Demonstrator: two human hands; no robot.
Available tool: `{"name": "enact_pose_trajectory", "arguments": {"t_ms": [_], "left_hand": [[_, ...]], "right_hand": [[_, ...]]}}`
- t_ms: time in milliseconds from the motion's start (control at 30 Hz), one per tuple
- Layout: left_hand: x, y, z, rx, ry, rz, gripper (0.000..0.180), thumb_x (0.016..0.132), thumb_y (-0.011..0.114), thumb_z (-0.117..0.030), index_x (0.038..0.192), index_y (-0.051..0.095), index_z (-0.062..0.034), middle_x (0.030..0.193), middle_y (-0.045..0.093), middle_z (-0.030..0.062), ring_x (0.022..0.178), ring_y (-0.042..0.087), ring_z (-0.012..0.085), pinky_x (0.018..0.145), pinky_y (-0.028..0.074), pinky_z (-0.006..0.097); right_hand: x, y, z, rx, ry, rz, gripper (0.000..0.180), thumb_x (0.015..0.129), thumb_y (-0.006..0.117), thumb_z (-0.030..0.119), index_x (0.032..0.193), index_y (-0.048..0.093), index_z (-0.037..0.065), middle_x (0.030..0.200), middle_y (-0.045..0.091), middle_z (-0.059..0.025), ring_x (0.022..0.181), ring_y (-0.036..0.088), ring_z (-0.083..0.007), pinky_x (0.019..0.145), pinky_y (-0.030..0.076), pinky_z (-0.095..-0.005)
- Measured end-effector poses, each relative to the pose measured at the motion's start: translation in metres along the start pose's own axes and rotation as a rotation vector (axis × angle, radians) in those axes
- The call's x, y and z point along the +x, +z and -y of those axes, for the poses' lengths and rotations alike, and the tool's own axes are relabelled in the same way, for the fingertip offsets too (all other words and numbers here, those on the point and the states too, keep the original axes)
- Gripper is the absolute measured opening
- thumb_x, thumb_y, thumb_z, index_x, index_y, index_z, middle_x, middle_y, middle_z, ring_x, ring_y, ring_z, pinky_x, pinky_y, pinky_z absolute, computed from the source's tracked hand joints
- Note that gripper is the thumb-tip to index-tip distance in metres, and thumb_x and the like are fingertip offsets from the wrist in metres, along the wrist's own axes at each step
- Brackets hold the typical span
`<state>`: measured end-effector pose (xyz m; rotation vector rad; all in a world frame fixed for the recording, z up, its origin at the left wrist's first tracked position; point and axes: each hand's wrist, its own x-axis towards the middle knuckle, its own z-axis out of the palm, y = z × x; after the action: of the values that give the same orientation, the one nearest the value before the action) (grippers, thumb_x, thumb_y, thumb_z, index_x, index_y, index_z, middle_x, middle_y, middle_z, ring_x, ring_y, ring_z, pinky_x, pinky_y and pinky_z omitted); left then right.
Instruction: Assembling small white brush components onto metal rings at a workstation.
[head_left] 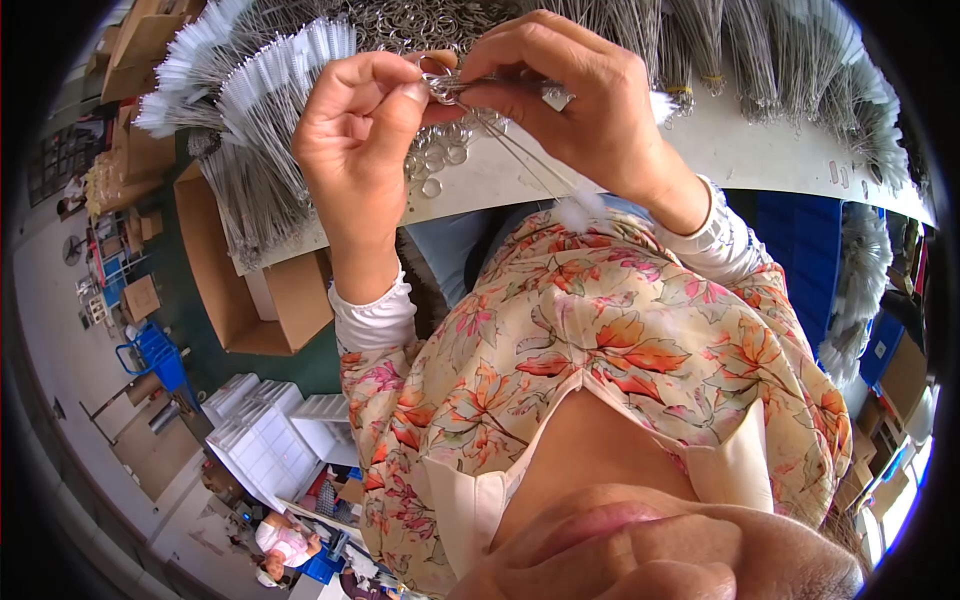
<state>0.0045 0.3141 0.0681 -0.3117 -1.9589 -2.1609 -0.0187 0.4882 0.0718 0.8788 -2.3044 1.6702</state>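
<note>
My left hand (358,150) pinches a metal split ring (437,78) between thumb and fingertips, above the table's near edge. Close beside it, my right hand (575,100) is closed on the looped ends of several thin wire brushes (520,155). Their wire stems slant down below the hands to white bristle tips. The ring and the wire loops meet between my fingertips; whether the loops are threaded on it I cannot tell. Behind and beneath my hands, loose metal rings (432,187) lie spread over the tabletop.
Bundles of white-bristled wire brushes (265,110) are heaped at the table's left, with more bundles (760,60) along the right. A cardboard box (245,290) stands below the left edge. White crates (265,440) and another person (285,540) are farther off at lower left.
</note>
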Motion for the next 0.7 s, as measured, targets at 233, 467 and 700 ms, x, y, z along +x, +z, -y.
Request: {"name": "enact_pose_trajectory", "arguments": {"t_ms": [233,467,700], "left_hand": [[-0.007,0.003,-0.008,0.245,0.142,0.052,0.011,0.081,0.056,0.008,0.092,0.056,0.0052,0.095,0.064,0.0146,0.077,0.062,0.0091,0.069,0.053,0.022],[-0.008,-0.002,-0.009,0.232,0.06,0.091,0.011,0.081,0.057,0.008,0.092,0.057,0.0055,0.095,0.064,0.0122,0.078,0.062,0.0093,0.07,0.052,0.022],[-0.009,-0.002,-0.012,0.29,0.05,0.089,0.011,0.08,0.057,0.008,0.09,0.058,0.0043,0.094,0.063,0.0104,0.077,0.06,0.0078,0.067,0.051,0.02]], "right_hand": [[0.003,-0.003,-0.029,0.652,0.155,0.297,0.015,0.08,0.067,0.003,0.09,0.056,0.003,0.08,0.058,0.0003,0.071,0.054,-0.0053,0.059,0.045,-0.0221],[0.005,-0.007,-0.027,0.804,0.374,0.37,0.018,0.081,0.066,0.002,0.095,0.055,0.004,0.08,0.053,0.0027,0.072,0.048,-0.0023,0.059,0.04,-0.0153],[0.009,-0.01,-0.02,0.48,0.239,0.411,0.02,0.08,0.066,0.001,0.095,0.054,0.005,0.083,0.052,0.0032,0.076,0.046,-0.0036,0.063,0.04,-0.019]]}}
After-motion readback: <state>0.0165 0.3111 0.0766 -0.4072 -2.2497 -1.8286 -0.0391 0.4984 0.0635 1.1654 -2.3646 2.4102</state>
